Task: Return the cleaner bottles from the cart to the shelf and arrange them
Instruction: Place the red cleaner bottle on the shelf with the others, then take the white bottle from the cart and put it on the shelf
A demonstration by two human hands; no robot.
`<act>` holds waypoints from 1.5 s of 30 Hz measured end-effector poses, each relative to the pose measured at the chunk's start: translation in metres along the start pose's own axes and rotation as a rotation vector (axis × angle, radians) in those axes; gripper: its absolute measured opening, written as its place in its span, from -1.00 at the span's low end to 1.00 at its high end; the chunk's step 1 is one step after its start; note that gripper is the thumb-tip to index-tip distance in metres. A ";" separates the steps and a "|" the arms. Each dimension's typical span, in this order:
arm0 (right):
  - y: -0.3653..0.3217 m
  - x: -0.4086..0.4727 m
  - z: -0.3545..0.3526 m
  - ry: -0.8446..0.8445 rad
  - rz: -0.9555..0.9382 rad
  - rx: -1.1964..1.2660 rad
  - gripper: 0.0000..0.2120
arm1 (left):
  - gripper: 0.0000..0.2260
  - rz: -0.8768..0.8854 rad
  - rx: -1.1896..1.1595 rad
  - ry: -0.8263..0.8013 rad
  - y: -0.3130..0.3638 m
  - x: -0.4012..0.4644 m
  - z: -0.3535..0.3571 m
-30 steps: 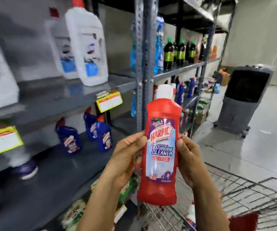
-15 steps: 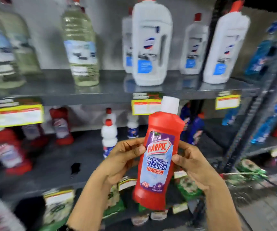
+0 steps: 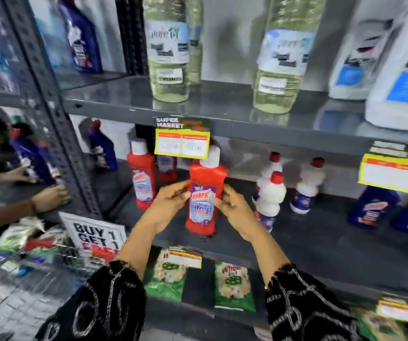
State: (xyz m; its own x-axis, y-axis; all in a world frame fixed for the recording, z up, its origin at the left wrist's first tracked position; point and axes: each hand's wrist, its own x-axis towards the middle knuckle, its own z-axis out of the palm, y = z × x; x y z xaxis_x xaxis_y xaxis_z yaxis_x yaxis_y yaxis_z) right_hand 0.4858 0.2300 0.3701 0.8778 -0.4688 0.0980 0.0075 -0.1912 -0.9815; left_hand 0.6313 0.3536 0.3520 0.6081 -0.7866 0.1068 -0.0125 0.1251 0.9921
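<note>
Harpic bottle (image 3: 204, 193): upright over middle shelf (image 3: 320, 242)
Fingers: left hand (image 3: 171, 205), right hand (image 3: 232, 207) pinching its sides
Risk: could topple red neighbour (image 3: 142, 179)

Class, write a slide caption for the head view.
Both hands hold a red Harpic bottle upright at the middle shelf.

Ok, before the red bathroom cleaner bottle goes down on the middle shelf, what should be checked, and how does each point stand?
1. Both hands on the bottle: left hand and right hand grip the red bottle: ok.
2. Bottle upright, label facing out: ok.
3. Matching red bottle stands just left: ok.
4. Bare middle shelf under and behind it: ok.
5. Price tag clear of the cap: cannot tell.
6. White bottles on the right stand apart: ok.
</note>
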 end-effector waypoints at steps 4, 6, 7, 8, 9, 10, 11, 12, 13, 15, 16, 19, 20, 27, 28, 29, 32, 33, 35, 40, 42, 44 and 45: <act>0.023 0.052 0.019 -0.020 -0.008 -0.013 -0.59 | -0.65 -0.020 -0.028 0.122 -0.019 0.035 -0.029; 0.036 0.068 0.025 -0.013 0.011 -0.029 -0.58 | -0.66 -0.034 -0.077 0.131 -0.029 0.045 -0.034; 0.041 0.074 0.027 -0.004 0.021 -0.042 -0.58 | -0.64 -0.049 -0.122 0.146 -0.035 0.049 -0.034; 0.045 0.080 0.028 0.007 0.030 -0.048 -0.58 | -0.63 -0.059 -0.166 0.175 -0.039 0.053 -0.035; 0.048 0.086 0.028 0.018 0.037 -0.047 -0.59 | -0.63 -0.063 -0.206 0.201 -0.042 0.057 -0.035; 0.050 0.091 0.028 0.026 0.043 -0.046 -0.59 | -0.62 -0.065 -0.238 0.211 -0.043 0.061 -0.035; 0.051 0.095 0.028 0.030 0.050 -0.046 -0.58 | -0.62 -0.063 -0.258 0.201 -0.044 0.064 -0.035; 0.052 0.097 0.027 0.028 0.057 -0.042 -0.58 | -0.63 -0.057 -0.262 0.184 -0.043 0.067 -0.035; 0.053 0.099 0.026 0.024 0.065 -0.041 -0.57 | -0.62 -0.046 -0.258 0.174 -0.043 0.069 -0.034; 0.052 0.099 0.024 0.015 0.082 -0.052 -0.55 | -0.63 -0.031 -0.230 0.196 -0.039 0.071 -0.029; 0.051 0.099 0.022 0.012 0.087 -0.071 -0.54 | -0.64 -0.027 -0.192 0.251 -0.037 0.072 -0.023; 0.045 0.093 0.012 0.012 0.095 -0.141 -0.50 | -0.73 0.022 -0.137 0.523 -0.035 0.067 0.004; 0.042 0.087 0.008 0.023 0.096 -0.151 -0.47 | -0.76 0.025 -0.106 0.626 -0.036 0.062 0.016; 0.041 -0.021 -0.079 0.252 0.050 -0.233 -0.66 | -0.83 0.338 0.008 0.517 -0.033 0.013 0.189; 0.044 -0.044 -0.098 0.347 0.067 -0.259 -0.69 | -0.81 0.337 -0.021 0.412 -0.032 0.006 0.220; 0.047 -0.068 -0.119 0.450 0.085 -0.297 -0.71 | -0.79 0.317 -0.049 0.313 -0.033 0.000 0.251; 0.063 -0.140 -0.184 0.720 0.162 -0.357 -0.73 | -0.73 0.227 -0.117 0.074 -0.037 -0.014 0.344; 0.068 -0.163 -0.205 0.795 0.187 -0.363 -0.75 | -0.75 0.208 -0.113 -0.004 -0.040 -0.019 0.375; 0.080 -0.211 -0.246 0.937 0.234 -0.359 -0.76 | -0.78 0.151 -0.071 -0.179 -0.052 -0.034 0.437; 0.136 -0.350 -0.335 1.265 0.432 -0.262 -0.81 | -0.77 -0.076 0.063 -0.614 -0.105 -0.096 0.584; 0.170 -0.413 -0.361 1.416 0.546 -0.144 -0.82 | -0.75 -0.209 0.121 -0.766 -0.132 -0.128 0.637; 0.206 -0.477 -0.382 1.550 0.683 -0.020 -0.83 | -0.72 -0.358 0.171 -0.881 -0.163 -0.162 0.688; 0.223 -0.507 -0.389 1.610 0.741 0.031 -0.83 | -0.72 -0.418 0.208 -0.929 -0.179 -0.178 0.712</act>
State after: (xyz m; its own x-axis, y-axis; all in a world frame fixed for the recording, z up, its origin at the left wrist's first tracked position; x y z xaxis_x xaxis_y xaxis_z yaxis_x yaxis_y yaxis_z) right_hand -0.1438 0.0893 0.1652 -0.5942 -0.7480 -0.2955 -0.1100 0.4396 -0.8914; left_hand -0.0399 0.0406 0.2029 -0.2549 -0.9102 -0.3266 -0.1316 -0.3019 0.9442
